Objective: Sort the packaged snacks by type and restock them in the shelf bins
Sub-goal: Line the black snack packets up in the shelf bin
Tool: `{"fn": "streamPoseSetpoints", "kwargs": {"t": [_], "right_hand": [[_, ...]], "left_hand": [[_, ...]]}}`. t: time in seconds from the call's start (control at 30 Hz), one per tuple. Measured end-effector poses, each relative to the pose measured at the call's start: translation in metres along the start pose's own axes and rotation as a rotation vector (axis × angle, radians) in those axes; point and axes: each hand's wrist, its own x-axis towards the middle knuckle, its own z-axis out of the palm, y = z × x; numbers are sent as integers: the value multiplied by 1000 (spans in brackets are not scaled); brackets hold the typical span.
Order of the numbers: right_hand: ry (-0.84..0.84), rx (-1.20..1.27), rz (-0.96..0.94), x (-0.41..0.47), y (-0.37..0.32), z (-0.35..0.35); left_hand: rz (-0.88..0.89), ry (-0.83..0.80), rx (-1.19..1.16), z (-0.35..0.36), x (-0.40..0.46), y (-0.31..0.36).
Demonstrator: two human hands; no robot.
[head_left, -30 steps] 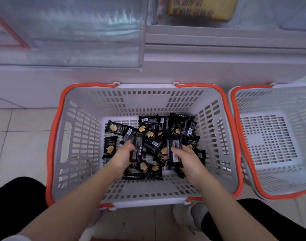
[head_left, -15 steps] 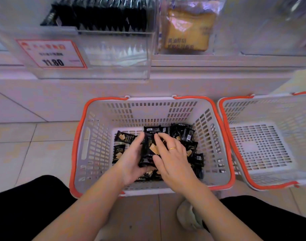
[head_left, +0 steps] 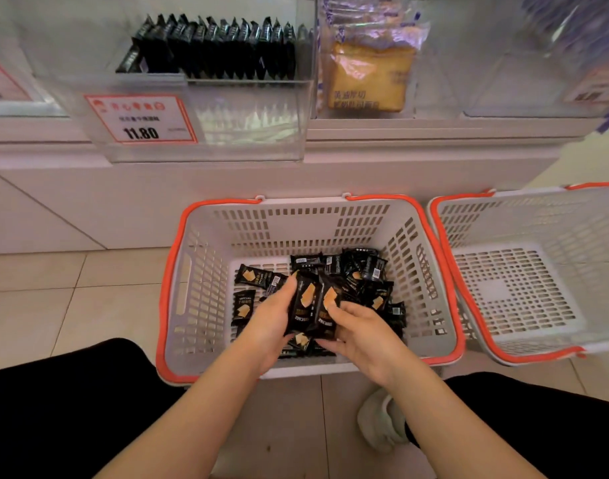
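**Snack packets held between both hands above the basket**

A small stack of black snack packets point(head_left: 311, 305) is gripped between both hands over the near half of a white basket point(head_left: 206, 299) with an orange rim. The left hand point(head_left: 270, 323) is closed on the stack from its 9 o'clock side, with the fingers wrapped along the left edge and the fingertips reaching the top of the packets. The right hand point(head_left: 360, 335) is closed on it from the 4 o'clock side, with the thumb laid on the front packet and the fingers curled beneath. The two hands are set close together, parted only by the packets. The held packets are stood nearly upright, printed faces toward the camera.

A loose pile of packets point(head_left: 362, 274) of the same kind is spread over the basket floor, from 9 o'clock round to 3 o'clock of the hands; some are hidden under the hands.

At 12 o'clock of the basket, a clear shelf bin point(head_left: 199, 115) is seen, in which a row of black packets point(head_left: 223, 46) is stood on edge. A price card point(head_left: 140, 119) marked 11.80 is fixed to its front. In the next bin, at 1 o'clock, a bag of sliced bread point(head_left: 368, 74) is stood.

A second basket point(head_left: 524, 292) of the same make is placed just beside the first, at 3 o'clock. Both are set on a tiled floor point(head_left: 37, 305). A pale shoe point(head_left: 379, 420) is seen at 6 o'clock, between the forearms.
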Motion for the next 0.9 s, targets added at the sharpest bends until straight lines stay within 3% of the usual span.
{"fn": "streamPoseSetpoints", "kwargs": {"t": [0.1,0.3,0.4,0.47,0.57,0.63,0.77,0.9], "right_hand": [[57,-9,2,2,11,6],[179,-370,-143,6,13,-1],[237,-818,-311,12,6,-12],[135,-1237,-518,16,7,-15],[-49,-1727,-688,25,18,-15],[-33,-1726,-642,31,20,-17],[19,-1474,-469,40,9,-25],[96,-892,-248,49,6,-30]], "left_hand": [[12,-44,101,3,-1,-11],[167,-144,419,-9,5,-18],[235,-138,857,-15,14,-14],[295,-118,1178,-18,23,-16],[307,-107,1286,-20,32,-19],[302,-93,1260,-23,35,-19],[310,55,1053,-24,40,-19],[163,224,455,-15,46,-25]]}}
